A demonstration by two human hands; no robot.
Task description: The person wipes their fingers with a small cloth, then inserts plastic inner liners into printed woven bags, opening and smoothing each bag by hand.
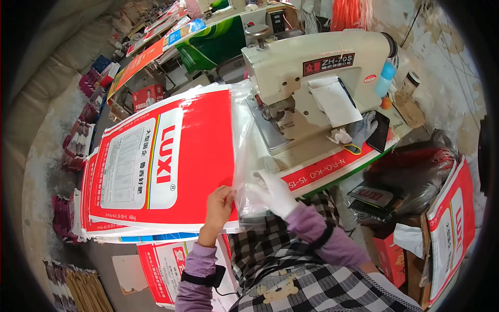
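Observation:
A stack of red and white printed bags (pixel 205 130) lies left of a cream sewing machine (pixel 332 62). Clear plastic film (pixel 241 151) extends past the right edge of the top bag. My bare left hand (pixel 220 204) is closed on that bag's edge near its lower right corner, fingertips pinched together. In a white glove, my right hand (pixel 270 193) lies over the clear plastic, just below the machine's bed; its fingers are partly blurred, and what they hold is hard to make out.
A white cloth (pixel 334 101) hangs on the machine; a dark phone (pixel 378 132) and grey gloves lie on its table. Bagged plastic (pixel 416 171) and a red-white bag (pixel 451 234) stand at right. Folded bundles (pixel 78 145) line the left floor. Another person's torso shows far back.

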